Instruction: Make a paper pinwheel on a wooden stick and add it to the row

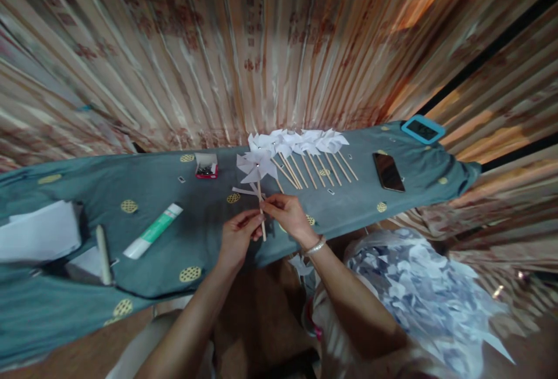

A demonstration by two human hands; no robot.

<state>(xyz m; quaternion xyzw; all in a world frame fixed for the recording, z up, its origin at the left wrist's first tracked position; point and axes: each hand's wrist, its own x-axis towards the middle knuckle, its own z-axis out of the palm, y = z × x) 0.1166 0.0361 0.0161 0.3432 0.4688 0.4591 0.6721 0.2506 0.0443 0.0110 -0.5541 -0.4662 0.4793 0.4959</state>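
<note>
My left hand (238,236) and my right hand (285,215) both pinch the lower part of a thin wooden stick (262,222). At the stick's top sits a white paper pinwheel (256,166), held over the teal cloth-covered table (209,216). Just behind it, a row of several finished white pinwheels on sticks (305,149) lies on the cloth. A loose white paper strip (244,191) lies beside the held stick.
A green-and-white glue tube (152,231), a small pink-rimmed box of pins (206,167), a dark phone (387,171), a blue-framed device (422,129), white paper sheets (39,231) and a pale rod (103,254) lie on the table. A bag of paper scraps (427,292) rests at my right. Curtains hang behind.
</note>
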